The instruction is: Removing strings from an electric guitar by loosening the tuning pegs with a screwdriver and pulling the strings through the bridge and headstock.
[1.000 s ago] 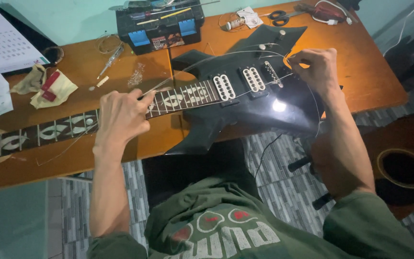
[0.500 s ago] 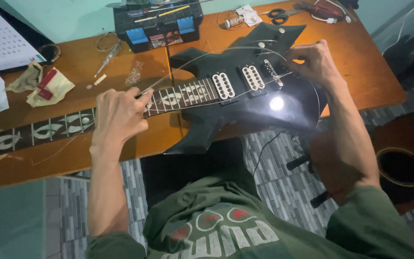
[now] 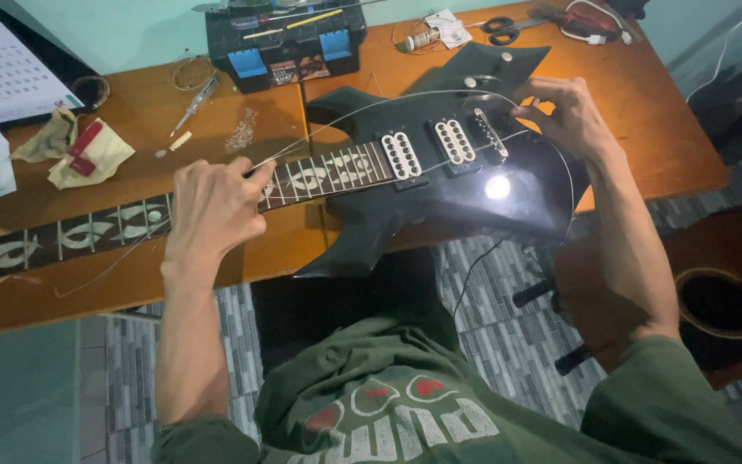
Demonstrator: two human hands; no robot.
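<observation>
- Rightward over the bridge my right hand (image 3: 564, 116) has crept, its grip pinching the guitar string (image 3: 405, 99) to feed it.
- Left hand (image 3: 212, 206) grip pinches that string at the fretboard (image 3: 324, 176), keeping it taut above the black guitar (image 3: 474, 198) on the tabletop (image 3: 654, 112).

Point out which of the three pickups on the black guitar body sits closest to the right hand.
The slim dark pickup, set at a slant. It lies just beside the right hand; the two wider white-framed ones sit farther toward the neck.

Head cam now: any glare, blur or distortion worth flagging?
Head view: one bright lamp reflection sits on the glossy black angular electric guitar body, just below the pickups; thin wire guitar string is faint but traceable; left hand and right hand look sharp, with no obvious motion blur; wooden desk edges bow slightly, a wide-angle effect; floor beneath is dimmer.
</observation>
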